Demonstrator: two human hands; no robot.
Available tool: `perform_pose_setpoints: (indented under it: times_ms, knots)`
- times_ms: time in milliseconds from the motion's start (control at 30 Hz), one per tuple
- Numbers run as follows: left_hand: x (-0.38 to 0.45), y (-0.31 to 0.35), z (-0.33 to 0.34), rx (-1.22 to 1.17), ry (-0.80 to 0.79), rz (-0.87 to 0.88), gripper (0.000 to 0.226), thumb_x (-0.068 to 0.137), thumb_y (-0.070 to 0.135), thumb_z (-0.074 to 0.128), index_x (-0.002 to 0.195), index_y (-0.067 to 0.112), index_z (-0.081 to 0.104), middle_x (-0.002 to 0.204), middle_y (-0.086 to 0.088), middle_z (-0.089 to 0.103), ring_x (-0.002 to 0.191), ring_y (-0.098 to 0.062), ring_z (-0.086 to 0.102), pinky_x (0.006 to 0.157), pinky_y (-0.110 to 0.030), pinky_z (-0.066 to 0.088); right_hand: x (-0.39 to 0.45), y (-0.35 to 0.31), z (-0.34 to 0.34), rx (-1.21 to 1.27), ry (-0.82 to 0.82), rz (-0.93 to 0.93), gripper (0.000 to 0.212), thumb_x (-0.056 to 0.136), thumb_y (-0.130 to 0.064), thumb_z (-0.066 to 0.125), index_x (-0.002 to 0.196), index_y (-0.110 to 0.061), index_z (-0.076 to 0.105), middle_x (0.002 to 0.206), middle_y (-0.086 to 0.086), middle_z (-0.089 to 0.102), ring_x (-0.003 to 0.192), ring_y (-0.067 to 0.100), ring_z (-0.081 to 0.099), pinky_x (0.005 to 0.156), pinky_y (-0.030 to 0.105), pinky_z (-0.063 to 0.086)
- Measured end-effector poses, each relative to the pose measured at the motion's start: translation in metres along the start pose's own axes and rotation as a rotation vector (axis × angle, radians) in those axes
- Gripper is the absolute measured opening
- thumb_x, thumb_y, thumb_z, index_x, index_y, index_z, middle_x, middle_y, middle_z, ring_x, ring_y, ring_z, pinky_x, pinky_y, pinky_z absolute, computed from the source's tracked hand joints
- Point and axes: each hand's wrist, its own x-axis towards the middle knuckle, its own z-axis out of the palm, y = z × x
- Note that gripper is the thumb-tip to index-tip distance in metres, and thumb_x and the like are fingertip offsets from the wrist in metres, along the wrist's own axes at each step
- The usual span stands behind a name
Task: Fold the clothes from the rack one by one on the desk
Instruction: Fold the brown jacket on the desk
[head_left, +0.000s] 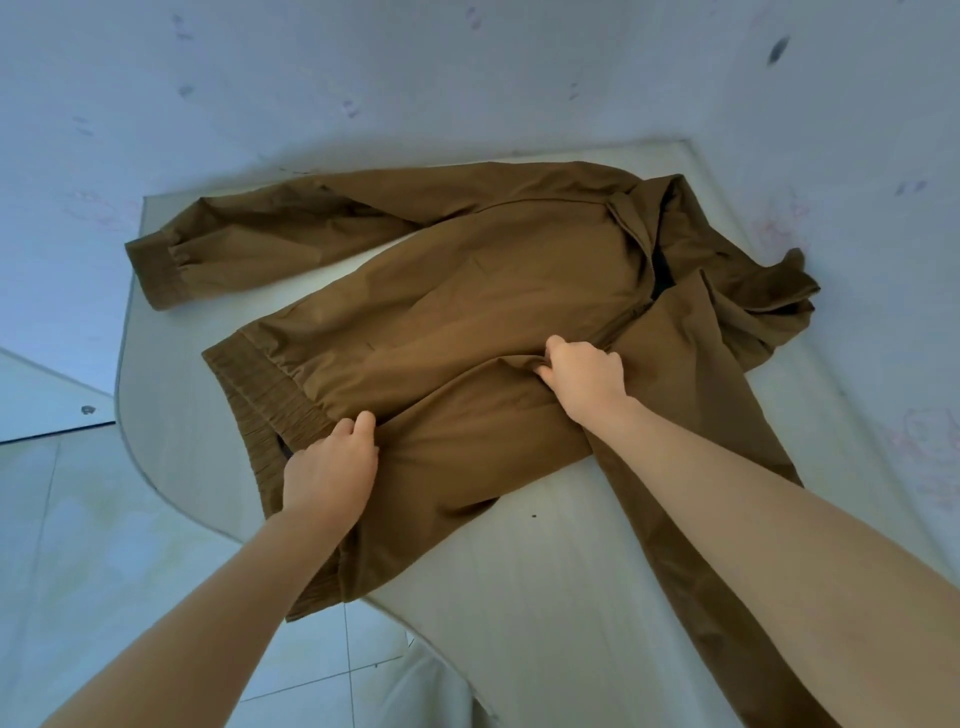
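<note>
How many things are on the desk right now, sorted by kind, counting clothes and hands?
Brown jacket: 1, spread on the desk
Hands on the jacket: 2, left hand near the ribbed hem, right hand at the zipper edge, each with a grip on the fabric
Total: 3

- The single head view looked forward and steeply down from above the desk (545, 597), close over it.
- Both forearms ran up from the bottom edge to the left hand (330, 470) and right hand (587, 376), which met the jacket (493, 291) near frame centre.
- Beyond the grips the wall (467, 78) filled the top.
- Wide-angle bending curved the desk's edges.
</note>
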Motion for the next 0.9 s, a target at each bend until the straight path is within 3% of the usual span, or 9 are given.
perform_pose_setpoints:
  times_ms: [100,200,333,433,533,667,733,800,900]
  knots:
    - [0.002,0.006,-0.001,0.162,-0.031,-0.037,0.034,0.096,0.028,0.054,0.126,0.023,0.039,0.120,-0.001,0.049,0.103,-0.020,0.055,0.087,-0.036,0.048,0.009,0.003,-0.004,0.022,-0.098,-0.078,0.028,0.098,-0.040,0.047,0.104,-0.014,0.052,0.103,0.008,0.065,0.095,0.030,0.061,0.079,0.040,0.044]
    - [0.010,0.029,-0.011,0.259,-0.013,0.006,0.060,0.091,0.030,0.063,0.140,0.024,0.029,0.143,-0.005,0.034,0.128,-0.028,0.039,0.104,-0.041,0.039,0.017,0.016,-0.026,0.300,-0.302,-0.167,0.037,0.090,-0.047,0.059,0.109,-0.014,0.059,0.107,0.005,0.064,0.096,0.022,0.058,0.082,0.033,0.048]
    - [0.020,0.088,-0.017,-0.003,0.096,0.213,0.056,0.096,0.019,0.051,0.147,0.021,0.028,0.151,-0.003,0.031,0.138,-0.024,0.030,0.117,-0.038,0.024,0.015,0.070,-0.064,0.452,-0.119,-0.199,0.031,0.092,-0.042,0.059,0.109,-0.017,0.063,0.106,-0.002,0.064,0.094,0.011,0.059,0.083,0.024,0.047]
    - [0.029,0.137,-0.014,-0.229,0.181,0.318,0.056,0.095,0.012,0.048,0.148,0.019,0.031,0.152,-0.002,0.034,0.140,-0.023,0.030,0.117,-0.035,0.021,0.017,0.138,-0.073,0.372,0.194,-0.028,0.023,0.094,-0.010,0.053,0.116,-0.012,0.061,0.112,0.006,0.061,0.100,0.018,0.058,0.091,0.030,0.047]
    - [0.048,0.172,-0.009,-0.258,0.224,0.382,0.059,0.094,0.013,0.052,0.149,0.020,0.032,0.152,-0.003,0.035,0.141,-0.025,0.029,0.119,-0.041,0.018,0.019,0.200,-0.066,0.350,0.190,0.235,0.038,0.087,0.005,0.048,0.120,-0.011,0.056,0.115,0.011,0.058,0.109,0.029,0.055,0.098,0.042,0.045]
    - [0.074,0.189,-0.012,-0.237,0.208,0.435,0.051,0.095,0.017,0.053,0.144,0.026,0.040,0.144,0.002,0.045,0.138,-0.022,0.033,0.118,-0.041,0.015,0.015,0.227,-0.048,0.312,-0.002,0.171,0.040,0.089,-0.021,0.062,0.128,-0.022,0.053,0.118,0.004,0.059,0.113,0.028,0.053,0.102,0.044,0.041]
    - [0.083,0.185,-0.013,-0.236,0.180,0.477,0.039,0.098,0.023,0.050,0.137,0.027,0.049,0.134,0.005,0.054,0.127,-0.018,0.045,0.112,-0.035,0.028,0.019,0.225,-0.041,0.277,-0.003,0.107,0.029,0.089,-0.039,0.059,0.118,-0.033,0.055,0.118,-0.001,0.059,0.113,0.030,0.051,0.099,0.049,0.040]
    - [0.087,0.177,-0.015,-0.287,0.170,0.484,0.033,0.098,0.025,0.051,0.130,0.026,0.055,0.125,0.006,0.060,0.114,-0.015,0.054,0.100,-0.031,0.041,0.025,0.224,-0.042,0.316,0.084,0.115,0.008,0.095,-0.034,0.054,0.098,-0.028,0.057,0.103,-0.001,0.061,0.104,0.029,0.054,0.094,0.051,0.044]
    - [0.089,0.166,-0.015,-0.432,0.213,0.484,0.029,0.096,0.017,0.054,0.124,0.020,0.061,0.116,0.004,0.064,0.106,-0.016,0.061,0.092,-0.030,0.050,0.028,0.236,-0.045,0.297,0.221,0.141,0.006,0.098,-0.027,0.049,0.093,-0.024,0.050,0.089,-0.002,0.056,0.097,0.026,0.054,0.090,0.042,0.042]
